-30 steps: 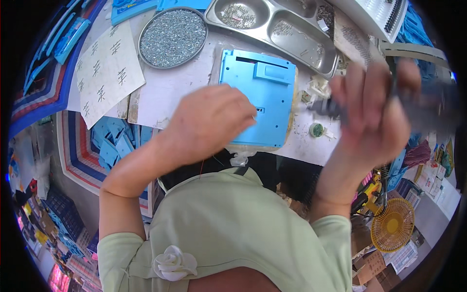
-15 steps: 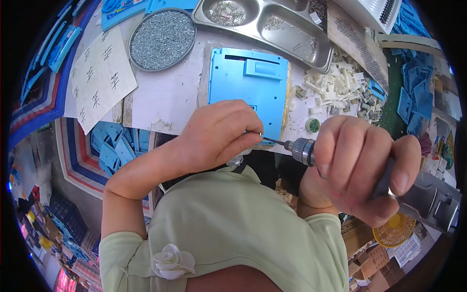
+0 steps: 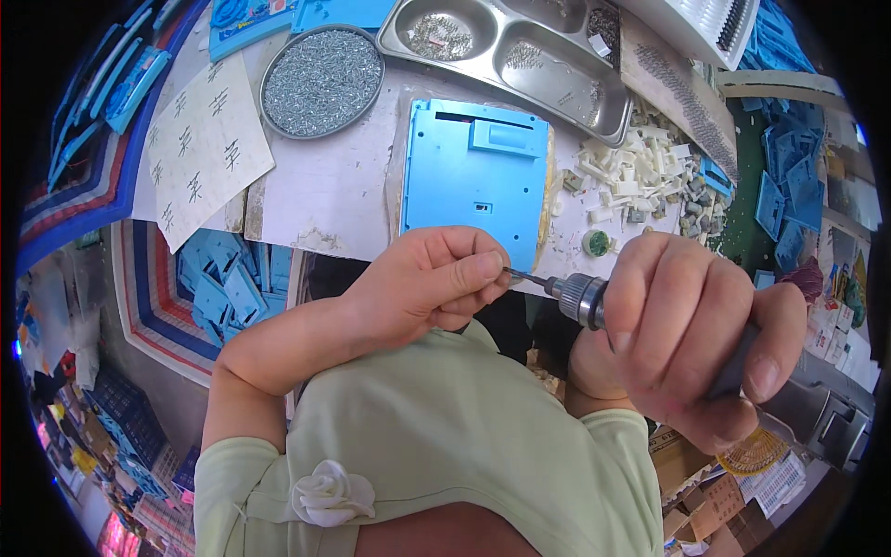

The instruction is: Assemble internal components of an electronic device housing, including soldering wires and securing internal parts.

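My right hand (image 3: 691, 325) is wrapped round a power screwdriver (image 3: 579, 299), its thin bit pointing left. At the tip of that bit, my left hand (image 3: 445, 277) has thumb and fingers pinched together. Whatever the pinch holds is too small to make out. Just beyond my left hand, a flat blue plastic casing (image 3: 469, 172) lies on the table, with a long slot, a raised block and several small holes. My left hand covers part of its near edge; the bit is off to the right, near that edge.
A round metal dish (image 3: 320, 136) of small screws and a compartmented steel tray (image 3: 490, 58) stand at the back. White plastic parts (image 3: 640, 172) are heaped right of the casing, near a small green pot (image 3: 596, 243). A patterned paper sheet (image 3: 206, 153) and bagged blue parts (image 3: 227, 283) are leftward.
My left hand has drawn back toward me and turned, showing more of its thumb and uncovering the casing's small window. The screwdriver stays in my right hand, tilted slightly lower. The whole view has shifted a little.
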{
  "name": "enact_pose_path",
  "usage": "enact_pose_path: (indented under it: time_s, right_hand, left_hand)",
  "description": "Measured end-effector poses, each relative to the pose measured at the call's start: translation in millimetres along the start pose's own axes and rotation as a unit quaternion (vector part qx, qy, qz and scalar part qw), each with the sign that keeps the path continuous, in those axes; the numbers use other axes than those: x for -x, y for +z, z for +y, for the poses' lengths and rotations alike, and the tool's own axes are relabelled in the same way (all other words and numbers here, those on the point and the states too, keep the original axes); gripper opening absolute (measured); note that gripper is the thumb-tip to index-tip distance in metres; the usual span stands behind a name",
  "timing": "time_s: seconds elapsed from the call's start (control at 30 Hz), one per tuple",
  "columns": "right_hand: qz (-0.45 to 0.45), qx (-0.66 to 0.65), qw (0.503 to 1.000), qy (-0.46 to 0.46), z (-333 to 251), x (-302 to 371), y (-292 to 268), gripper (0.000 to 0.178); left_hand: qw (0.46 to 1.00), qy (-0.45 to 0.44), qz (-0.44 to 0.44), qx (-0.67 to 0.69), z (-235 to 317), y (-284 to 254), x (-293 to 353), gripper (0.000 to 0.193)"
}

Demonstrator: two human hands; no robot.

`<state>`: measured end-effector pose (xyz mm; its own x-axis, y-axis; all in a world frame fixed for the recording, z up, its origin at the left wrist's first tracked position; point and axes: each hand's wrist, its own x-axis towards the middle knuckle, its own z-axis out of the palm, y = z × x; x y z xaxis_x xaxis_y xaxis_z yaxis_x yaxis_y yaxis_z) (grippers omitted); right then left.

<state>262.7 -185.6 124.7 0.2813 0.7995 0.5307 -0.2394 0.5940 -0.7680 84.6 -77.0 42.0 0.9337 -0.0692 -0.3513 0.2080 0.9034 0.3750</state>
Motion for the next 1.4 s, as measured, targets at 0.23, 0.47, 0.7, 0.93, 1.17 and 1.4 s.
enact_pose_path:
  time_s: [0.23, 0.47, 0.7, 0.93, 1.17, 1.4]
  right_hand:
    - [-0.007, 0.012, 1.000, 0.001, -3.7, 1.4, 1.2, 0.028]
    - [0.002, 0.049, 0.999, 0.001, -2.7, 2.8, 7.3, 0.027]
    - [0.013, 0.082, 0.996, -0.025, -2.2, 6.8, 8.0, 0.029]
    - [0.105, 0.118, 0.987, 0.035, -6.3, 37.8, -1.5, 0.028]
    - [0.132, 0.076, 0.986, 0.069, 17.5, 80.2, -11.1, 0.030]
    - [0.108, 0.128, 0.984, 0.059, 30.1, 78.8, -11.5, 0.028]
  left_hand:
    - [0.999, -0.032, 0.016, 0.029, 1.4, 6.8, -0.9, 0.025]
    - [0.993, -0.053, 0.007, 0.105, 1.2, 4.1, -2.0, 0.021]
    - [0.996, -0.075, 0.024, 0.039, 4.5, 6.8, -2.3, 0.024]
    - [0.858, 0.242, 0.157, -0.424, 19.7, -13.8, 17.7, 0.016]
    - [0.519, 0.353, 0.084, -0.774, 40.7, -26.6, -16.2, 0.015]
    - [0.482, 0.382, 0.011, -0.788, 27.1, -34.1, -33.4, 0.014]
